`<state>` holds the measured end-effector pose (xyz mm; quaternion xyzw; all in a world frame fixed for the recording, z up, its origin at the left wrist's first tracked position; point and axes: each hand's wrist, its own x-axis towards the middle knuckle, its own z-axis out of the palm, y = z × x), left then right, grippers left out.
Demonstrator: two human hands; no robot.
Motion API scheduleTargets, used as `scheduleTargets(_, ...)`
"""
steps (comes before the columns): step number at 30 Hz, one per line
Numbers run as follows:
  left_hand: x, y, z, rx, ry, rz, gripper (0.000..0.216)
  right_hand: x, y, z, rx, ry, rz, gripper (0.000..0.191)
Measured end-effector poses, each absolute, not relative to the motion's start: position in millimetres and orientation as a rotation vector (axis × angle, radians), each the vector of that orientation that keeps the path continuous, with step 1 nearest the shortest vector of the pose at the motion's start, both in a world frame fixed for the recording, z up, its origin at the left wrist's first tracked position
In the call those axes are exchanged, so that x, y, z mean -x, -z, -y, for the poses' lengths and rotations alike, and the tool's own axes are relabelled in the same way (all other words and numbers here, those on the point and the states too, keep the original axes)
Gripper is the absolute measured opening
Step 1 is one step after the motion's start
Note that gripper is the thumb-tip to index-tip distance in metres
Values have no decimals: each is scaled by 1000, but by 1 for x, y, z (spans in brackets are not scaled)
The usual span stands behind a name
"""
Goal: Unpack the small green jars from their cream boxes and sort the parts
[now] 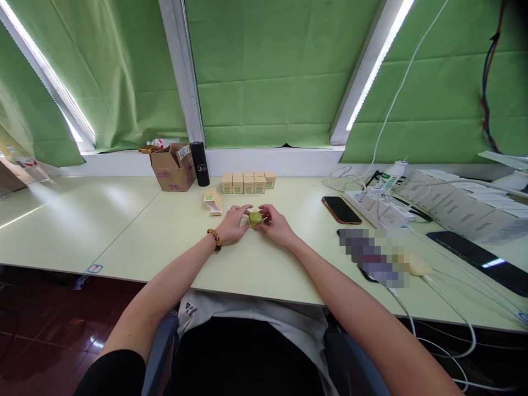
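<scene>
A small, shiny green rounded object [255,218] rests at the table's middle, with a little loop-like shape on top; its exact kind is too small to tell. My left hand [234,224] holds it from the left with curved fingers, a beaded bracelet at that wrist. From the other side, my right hand [277,224] grips it between thumb and fingertips. Just beyond my left hand lies an opened small carton [213,202], its flap toward me. Behind stands a row of several small tan cartons [248,183] with green labels.
A cardboard box [173,168] and a black cylindrical bottle [200,164] stand at the back left. To the right are a phone [341,210], a power strip [373,208] with tangled white cables, stacked white boxes [466,206] and a large dark phone [480,261]. The table's front edge is near my body.
</scene>
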<state>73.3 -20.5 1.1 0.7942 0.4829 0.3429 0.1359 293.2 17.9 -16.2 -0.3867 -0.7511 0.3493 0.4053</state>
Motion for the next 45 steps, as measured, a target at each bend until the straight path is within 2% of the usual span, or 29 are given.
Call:
scheduleTargets(6,-75,-4,27,-2225,-967,-1461,67,-295,16,-21,1094,-802,2016,50)
scheduleTargets(10,-75,-8,30,-2173,-999,-1460,62,-295,17,-22,1051,-871,1950,44)
scheduleTargets(15,-75,-8,30,-2158,-1005,-1515,59,-295,20,-23,1059,-890,1957,47)
scheduleTargets(21,-74,-9,30,-2109,-1103,-1575,48,-300,19,-27,1255,-547,2029,37)
scheduleTargets(28,-71,-8,25,-2065,-1044,-1673,44,-301,12,-23,1293,-579,2086,52)
scheduleTargets(32,-73,-7,26,-2091,-1040,-1648,41,-293,13,-20,1247,-495,2148,45)
scheduleTargets(37,-74,-9,29,-2028,-1162,-1593,37,-293,12,-23,1142,-780,1934,38)
scheduleTargets(41,-73,-13,25,-1766,-1241,-1394,26,-295,0,-18,858,-1110,1706,48)
scheduleTargets(45,-74,-19,26,-1448,-1154,-969,46,-294,-13,-4,592,-1363,1599,55)
